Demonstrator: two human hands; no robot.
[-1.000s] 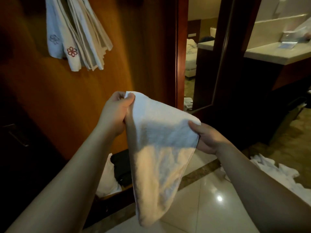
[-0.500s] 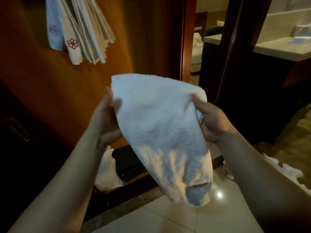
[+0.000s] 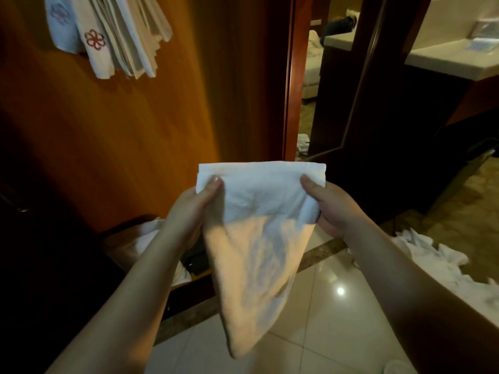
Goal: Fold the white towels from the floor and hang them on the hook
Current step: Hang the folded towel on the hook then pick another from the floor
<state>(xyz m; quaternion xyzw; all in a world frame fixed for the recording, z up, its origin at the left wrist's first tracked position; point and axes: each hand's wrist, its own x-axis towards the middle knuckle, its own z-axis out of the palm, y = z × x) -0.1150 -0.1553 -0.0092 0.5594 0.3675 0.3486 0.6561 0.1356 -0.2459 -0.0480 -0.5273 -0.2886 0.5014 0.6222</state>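
step: folding | my left hand (image 3: 193,209) and right hand (image 3: 333,209) pinch the towel (image 3: 256,238) top corners | next: lift to hung towels (image 3: 113,36)

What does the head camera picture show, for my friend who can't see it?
Two hands hold up a folded white towel by its top corners, the left hand on one side and the right hand on the other. More towels hang on the wooden wall above to the left, and crumpled white towels lie on the floor at right.
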